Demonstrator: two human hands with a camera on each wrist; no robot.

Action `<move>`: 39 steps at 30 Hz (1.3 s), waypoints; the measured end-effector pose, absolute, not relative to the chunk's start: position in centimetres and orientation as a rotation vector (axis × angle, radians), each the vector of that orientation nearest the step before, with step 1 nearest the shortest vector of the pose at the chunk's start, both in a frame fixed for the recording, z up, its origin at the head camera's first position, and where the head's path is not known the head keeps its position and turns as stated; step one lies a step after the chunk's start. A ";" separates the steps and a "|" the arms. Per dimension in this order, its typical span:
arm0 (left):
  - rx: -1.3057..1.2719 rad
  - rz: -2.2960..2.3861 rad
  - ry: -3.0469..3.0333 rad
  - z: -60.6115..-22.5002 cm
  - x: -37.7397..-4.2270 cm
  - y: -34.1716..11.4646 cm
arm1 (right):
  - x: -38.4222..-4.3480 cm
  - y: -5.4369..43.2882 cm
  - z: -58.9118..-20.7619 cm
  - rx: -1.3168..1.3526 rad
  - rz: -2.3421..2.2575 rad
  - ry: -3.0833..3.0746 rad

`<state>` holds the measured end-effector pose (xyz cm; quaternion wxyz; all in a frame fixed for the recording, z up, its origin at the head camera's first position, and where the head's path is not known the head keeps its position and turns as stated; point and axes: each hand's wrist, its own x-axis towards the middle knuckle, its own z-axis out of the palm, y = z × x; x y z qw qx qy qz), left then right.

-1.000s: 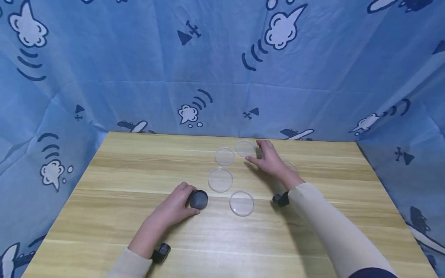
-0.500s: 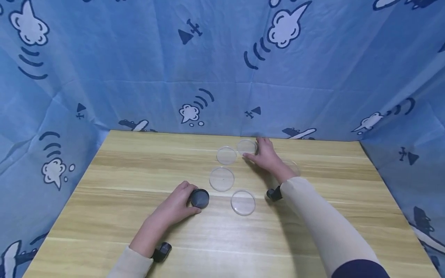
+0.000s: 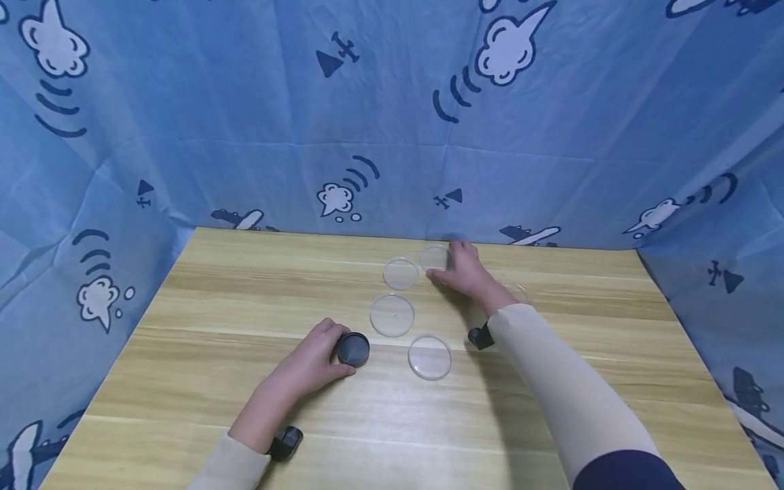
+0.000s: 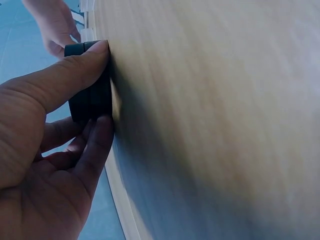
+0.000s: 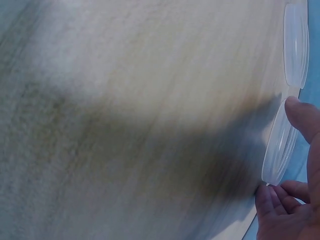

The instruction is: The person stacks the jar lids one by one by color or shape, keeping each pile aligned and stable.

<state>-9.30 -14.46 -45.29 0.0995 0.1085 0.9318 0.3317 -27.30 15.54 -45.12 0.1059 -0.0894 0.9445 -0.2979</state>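
My left hand [image 3: 315,357] grips a short black cylinder [image 3: 354,349] on the wooden table, thumb on its near side and fingers on its far side. A seam runs around its wall in the left wrist view, where the thumb presses the black cylinder [image 4: 92,97]. At the back of the table my right hand [image 3: 468,273] spans a clear petri dish [image 3: 433,256]. In the right wrist view the thumb and fingertips meet opposite edges of the petri dish [image 5: 279,145], which lies flat.
Another clear dish [image 3: 401,273] lies just left of the held one. Two more, a middle dish [image 3: 392,315] and a front dish [image 3: 429,357], lie nearer. A further clear dish [image 3: 516,292] is partly hidden behind the right wrist. A blue patterned curtain [image 3: 392,136] borders the table.
My right hand has moved slightly left and its fingers have closed in around the back petri dish. My left hand keeps its grip on the black cylinder.
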 end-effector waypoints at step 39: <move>0.307 0.989 2.758 -45.1 -9.2 -14.5 | -24.5 17.4 -45.4 -0.465 -0.878 2.812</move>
